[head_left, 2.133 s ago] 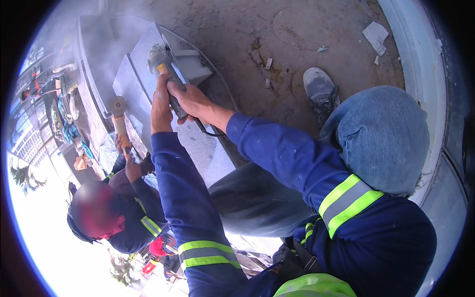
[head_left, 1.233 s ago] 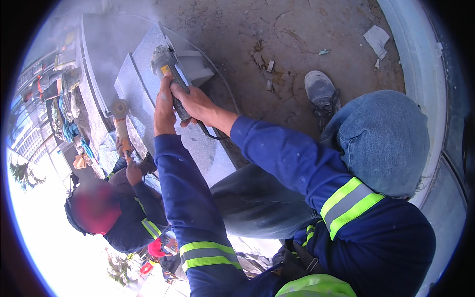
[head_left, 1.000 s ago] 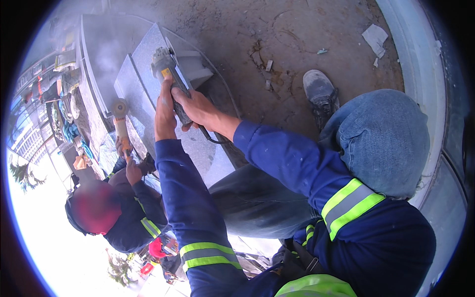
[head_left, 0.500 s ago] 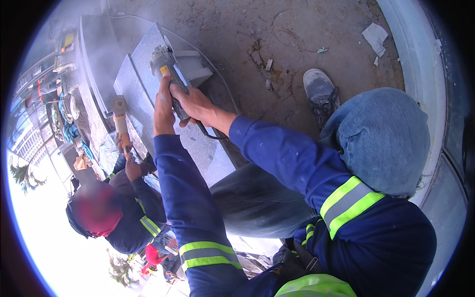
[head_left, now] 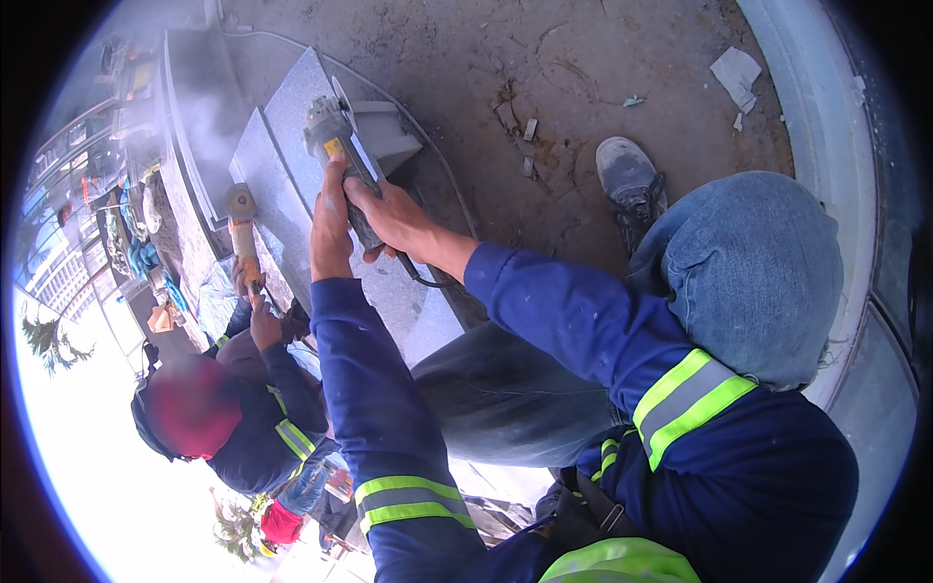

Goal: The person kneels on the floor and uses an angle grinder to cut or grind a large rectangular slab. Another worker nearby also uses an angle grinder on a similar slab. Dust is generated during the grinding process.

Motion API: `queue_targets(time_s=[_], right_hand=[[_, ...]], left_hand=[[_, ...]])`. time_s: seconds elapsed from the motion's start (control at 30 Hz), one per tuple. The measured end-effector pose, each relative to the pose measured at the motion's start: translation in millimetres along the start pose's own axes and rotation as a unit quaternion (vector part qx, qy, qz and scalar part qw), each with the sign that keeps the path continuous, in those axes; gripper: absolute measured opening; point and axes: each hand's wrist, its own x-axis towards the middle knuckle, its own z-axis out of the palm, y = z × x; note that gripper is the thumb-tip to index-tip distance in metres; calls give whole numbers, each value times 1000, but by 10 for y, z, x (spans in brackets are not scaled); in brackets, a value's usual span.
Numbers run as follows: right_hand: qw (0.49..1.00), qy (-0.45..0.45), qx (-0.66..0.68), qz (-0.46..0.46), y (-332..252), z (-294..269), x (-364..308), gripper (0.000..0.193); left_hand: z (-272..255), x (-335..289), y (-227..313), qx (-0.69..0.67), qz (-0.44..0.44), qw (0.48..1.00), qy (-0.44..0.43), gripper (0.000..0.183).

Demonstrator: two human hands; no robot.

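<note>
Both my hands are wrapped round a dusty grey angle grinder (head_left: 332, 126) with a yellow patch near its head. My left hand (head_left: 333, 219) grips the body just behind the head. Farther back, my right hand (head_left: 394, 219) closes round the rear of the handle, where a black cord (head_left: 423, 280) comes out. Beneath the tool lies a grey speckled stone slab (head_left: 301, 97), with its long edge running along the grinder's head. The grinder's disc is mostly hidden, so I cannot tell whether it touches the slab.
At the left a co-worker (head_left: 277, 389) holds another grinder (head_left: 241, 209) over a neighbouring slab (head_left: 253, 160), with dust around it. A pale cable (head_left: 442, 165) curves over the dirt ground. My shoe (head_left: 627, 170) stands near broken pieces (head_left: 736, 73). A pale curved ledge (head_left: 826, 117) borders the right.
My hands and the grinder have shifted slightly right and toward me along the slab edge. The co-worker's grinder has moved a little too.
</note>
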Motion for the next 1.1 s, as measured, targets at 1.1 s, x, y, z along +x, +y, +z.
queue_targets(time_s=[1.1], right_hand=[[949,-63,-247,-186,-515,64,-1044,40]], left_hand=[[281,-1181,609,-358,139,917,109,103]])
